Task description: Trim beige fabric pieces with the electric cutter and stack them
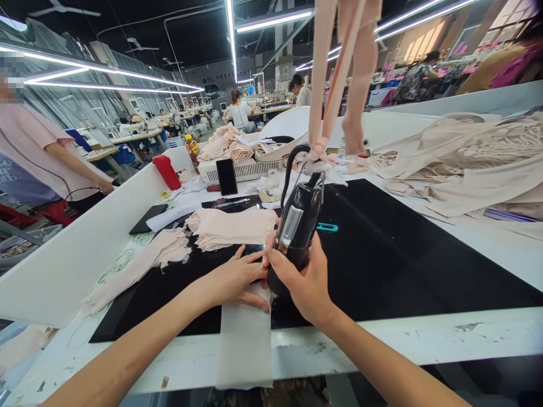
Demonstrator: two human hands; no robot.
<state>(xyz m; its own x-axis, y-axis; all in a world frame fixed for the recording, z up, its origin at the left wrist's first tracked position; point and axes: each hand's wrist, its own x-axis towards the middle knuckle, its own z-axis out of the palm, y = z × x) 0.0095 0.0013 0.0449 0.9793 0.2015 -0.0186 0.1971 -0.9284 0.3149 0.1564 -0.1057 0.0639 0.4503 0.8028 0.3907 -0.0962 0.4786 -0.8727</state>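
Note:
My right hand (307, 280) is wrapped round the black body of a hand-held electric fabric cutter (300, 212), which stands upright on the black board. Its lower end is partly hidden by my hands. My left hand (237, 280) lies with fingers spread on a pale fabric strip (245, 345), close against the cutter's left side. That strip runs toward me and hangs over the table's front edge. Just beyond my left hand lies a stack of pale pink fabric pieces (233, 226). Knotted pink fabric bands (335, 79) hang down to the cutter's top.
The black board (382, 254) covers much of the white table. A teal thread snipper (327, 227) lies right of the cutter. More fabric (144, 265) lies at left, with large heaps (475, 152) at right. A phone (227, 176) leans at the back. A person in pink (38, 147) stands beyond the left wall.

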